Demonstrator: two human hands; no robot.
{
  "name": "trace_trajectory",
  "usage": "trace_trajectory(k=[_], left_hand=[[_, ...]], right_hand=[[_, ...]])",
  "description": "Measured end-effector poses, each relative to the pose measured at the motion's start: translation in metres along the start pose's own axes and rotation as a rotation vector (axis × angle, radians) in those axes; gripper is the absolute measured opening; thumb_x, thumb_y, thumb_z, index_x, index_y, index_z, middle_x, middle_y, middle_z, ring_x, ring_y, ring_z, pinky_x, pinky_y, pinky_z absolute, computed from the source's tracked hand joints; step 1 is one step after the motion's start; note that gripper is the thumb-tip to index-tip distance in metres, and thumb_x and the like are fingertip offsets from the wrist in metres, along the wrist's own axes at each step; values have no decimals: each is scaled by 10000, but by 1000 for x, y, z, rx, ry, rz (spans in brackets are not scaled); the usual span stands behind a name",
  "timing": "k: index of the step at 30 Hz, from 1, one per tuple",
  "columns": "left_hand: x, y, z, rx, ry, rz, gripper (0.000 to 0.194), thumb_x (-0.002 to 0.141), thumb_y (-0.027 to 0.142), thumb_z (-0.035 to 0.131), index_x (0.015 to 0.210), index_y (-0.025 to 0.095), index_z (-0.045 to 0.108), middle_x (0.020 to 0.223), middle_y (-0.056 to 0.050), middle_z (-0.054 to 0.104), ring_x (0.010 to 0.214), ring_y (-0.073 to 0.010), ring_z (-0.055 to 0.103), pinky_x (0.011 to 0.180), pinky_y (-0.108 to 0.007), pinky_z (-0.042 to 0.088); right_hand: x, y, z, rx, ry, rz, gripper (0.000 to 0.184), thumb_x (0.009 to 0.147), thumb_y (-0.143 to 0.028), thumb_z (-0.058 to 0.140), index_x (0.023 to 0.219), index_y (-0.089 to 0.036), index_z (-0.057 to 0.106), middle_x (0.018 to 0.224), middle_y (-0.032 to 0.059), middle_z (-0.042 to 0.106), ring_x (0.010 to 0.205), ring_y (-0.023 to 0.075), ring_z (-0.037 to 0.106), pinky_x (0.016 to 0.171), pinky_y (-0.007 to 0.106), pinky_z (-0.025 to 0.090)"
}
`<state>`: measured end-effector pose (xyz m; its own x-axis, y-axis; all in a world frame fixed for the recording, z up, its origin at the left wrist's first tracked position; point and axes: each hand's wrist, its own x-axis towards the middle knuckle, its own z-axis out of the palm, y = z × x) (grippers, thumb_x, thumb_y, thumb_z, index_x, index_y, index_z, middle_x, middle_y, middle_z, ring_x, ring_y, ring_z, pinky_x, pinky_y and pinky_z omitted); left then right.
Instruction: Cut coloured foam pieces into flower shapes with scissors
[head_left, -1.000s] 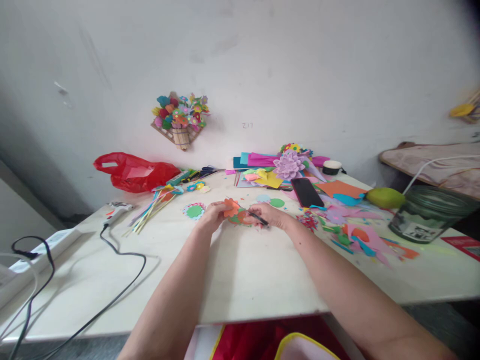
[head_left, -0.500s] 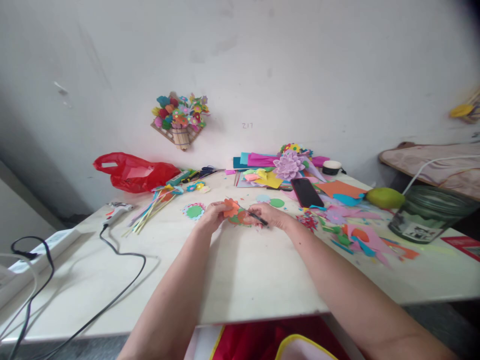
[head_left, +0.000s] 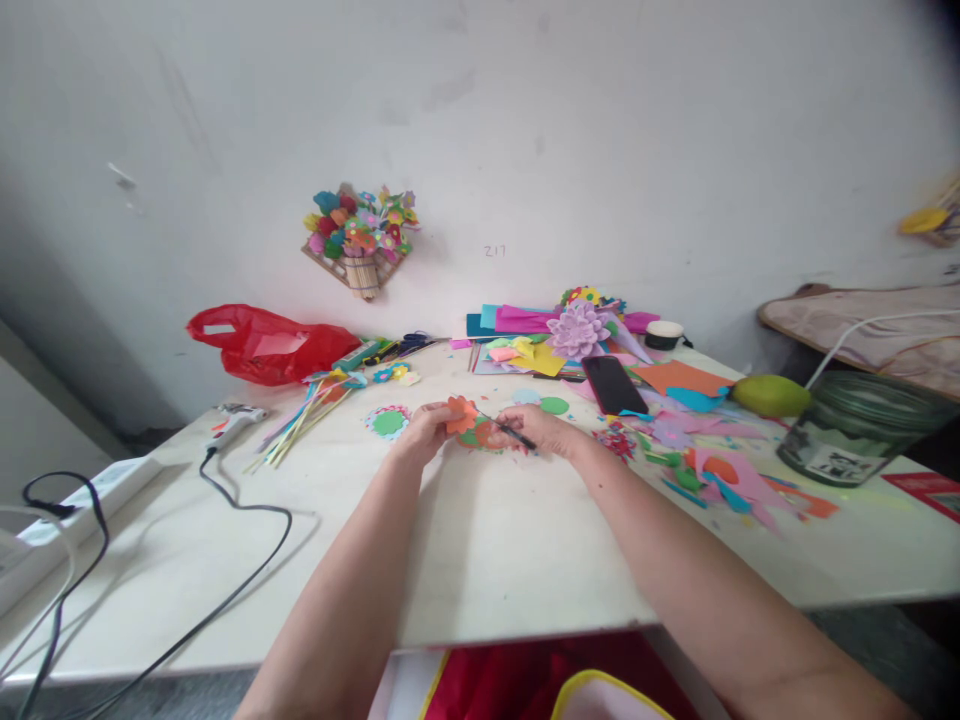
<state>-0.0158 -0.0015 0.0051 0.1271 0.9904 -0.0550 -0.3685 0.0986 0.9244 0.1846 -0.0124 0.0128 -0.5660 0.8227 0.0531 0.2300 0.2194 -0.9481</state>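
Note:
Pinched by its edge in my left hand (head_left: 426, 428) is an orange foam flower (head_left: 461, 414) with rounded petals. My right hand (head_left: 536, 428) is closed around black-handled scissors (head_left: 517, 437), whose thin tip points left to the flower's right edge. The finger loops are partly hidden by my fingers. Below and between my hands, green and orange foam pieces (head_left: 472, 437) lie on the table among tiny scraps. Just left of my left hand rests a green foam disc (head_left: 389, 425) on a scalloped, many-coloured layer.
A glue gun (head_left: 236, 425) with its black cord and a white power strip (head_left: 90, 510) are at left. A red plastic bag (head_left: 274, 345) sits behind. At right are a phone (head_left: 613, 386), foam scraps (head_left: 739, 480), a yellow-green oval object (head_left: 771, 396) and a glass jar (head_left: 840, 430).
The orange flower is turned very slightly in my left hand, and the scissors' tip has shifted slightly beside it. Everything else stays where it was.

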Motion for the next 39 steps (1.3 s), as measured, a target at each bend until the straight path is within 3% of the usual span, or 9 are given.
trace_trajectory(k=[18,39], left_hand=[[-1,0,0,25,16,2,183,564,46,590,705,78,702,730,-100,713,677,-173,660,693,-254,515],[2,-2,-2,27,0,7,190,560,55,590,713,80,699,717,-92,711,665,-165,660,649,-231,511]], right_hand=[[1,0,1,-17,5,3,315,540,-375,715,660,-140,541,489,-77,464,425,44,376,400,192,278],[1,3,0,-17,4,0,209,552,-287,654,625,-155,509,479,-74,473,430,53,402,428,191,289]])
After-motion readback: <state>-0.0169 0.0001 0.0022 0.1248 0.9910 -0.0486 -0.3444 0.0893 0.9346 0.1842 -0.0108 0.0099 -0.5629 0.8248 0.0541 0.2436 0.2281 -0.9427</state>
